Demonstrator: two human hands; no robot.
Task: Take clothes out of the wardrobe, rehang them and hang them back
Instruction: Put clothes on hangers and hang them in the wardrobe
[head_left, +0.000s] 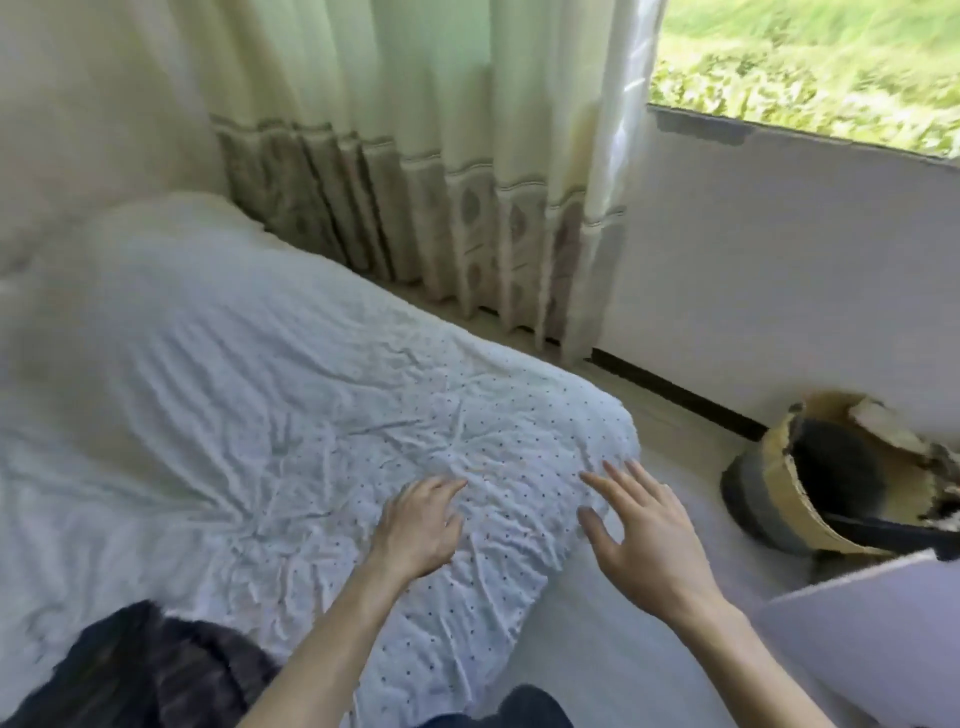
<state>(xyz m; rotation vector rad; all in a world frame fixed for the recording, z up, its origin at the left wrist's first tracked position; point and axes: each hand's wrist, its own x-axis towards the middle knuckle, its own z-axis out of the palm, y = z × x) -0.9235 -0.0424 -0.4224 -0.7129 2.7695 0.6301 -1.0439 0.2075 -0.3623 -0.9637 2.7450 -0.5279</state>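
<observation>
Both my grips are empty and aimed at the corner of the bed (260, 364). The likely slip is a blind reach back that drags the dark clothes (145, 665) off the mattress or bunches them further. My left grip (421, 525) sits low on the dotted sheet, fingers relaxed. My right grip (644, 530) hovers just beside it, fingers spread, holding nothing. The clothes lie near my left forearm, behind and left of both grips. No hanger or wardrobe shows.
</observation>
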